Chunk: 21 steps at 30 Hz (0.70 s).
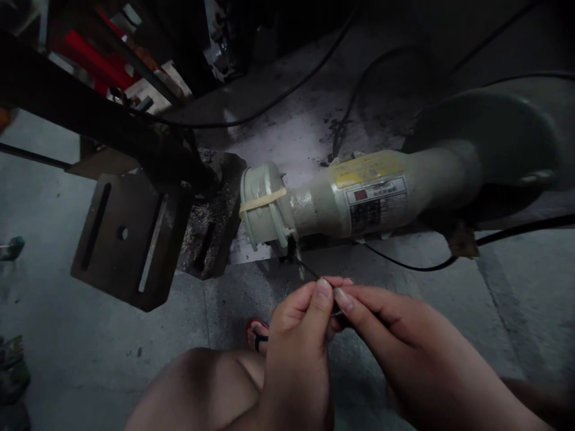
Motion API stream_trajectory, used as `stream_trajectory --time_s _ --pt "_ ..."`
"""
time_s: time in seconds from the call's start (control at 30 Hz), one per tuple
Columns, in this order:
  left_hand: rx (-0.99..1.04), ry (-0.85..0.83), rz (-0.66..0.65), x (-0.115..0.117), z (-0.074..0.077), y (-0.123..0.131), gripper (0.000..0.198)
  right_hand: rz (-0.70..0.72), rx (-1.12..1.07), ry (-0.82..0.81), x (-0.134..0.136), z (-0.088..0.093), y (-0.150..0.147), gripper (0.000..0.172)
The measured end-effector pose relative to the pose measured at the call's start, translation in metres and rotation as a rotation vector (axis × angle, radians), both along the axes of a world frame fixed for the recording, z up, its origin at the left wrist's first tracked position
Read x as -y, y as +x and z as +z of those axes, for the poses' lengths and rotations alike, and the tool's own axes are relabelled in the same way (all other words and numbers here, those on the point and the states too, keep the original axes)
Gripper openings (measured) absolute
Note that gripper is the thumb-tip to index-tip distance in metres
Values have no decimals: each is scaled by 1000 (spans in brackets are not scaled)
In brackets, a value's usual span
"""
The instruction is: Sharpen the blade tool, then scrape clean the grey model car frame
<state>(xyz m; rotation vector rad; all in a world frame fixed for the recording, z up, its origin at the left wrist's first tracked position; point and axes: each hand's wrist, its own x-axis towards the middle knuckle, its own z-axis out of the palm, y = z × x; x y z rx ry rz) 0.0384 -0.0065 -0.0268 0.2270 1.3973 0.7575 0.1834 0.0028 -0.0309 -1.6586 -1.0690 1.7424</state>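
My left hand (302, 326) is closed, thumb and fingers pinching a thin dark rod (308, 267). Right beside it, my right hand (395, 335) is closed too, its thumb and fingertips meeting the left ones at the rod's near end. The far end of the rod reaches up and left to the underside of a green bench grinder (309, 209); whether it touches the wheel is hidden in shadow. A beige band (263, 202) wraps the grinder's round guard. On the motor body are a yellow sticker and a printed label (377, 206).
To the left stands a drill press with a slotted metal table (123, 233) above a base (209, 233) strewn with metal shavings. Black cables (269, 111) cross the bench top (305, 131). Below are the grey floor, my knee (197, 383) and a sandalled foot (257, 335).
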Motion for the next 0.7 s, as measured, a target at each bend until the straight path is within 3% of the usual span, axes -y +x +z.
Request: stream_trajectory --time_s 0.4,0.7 --pt "42 -7 11 -2 -3 -1 41 -17 13 25 -2 1 4 40" --pt "66 -34 6 -7 1 3 49 -8 3 18 -13 2 8 38"
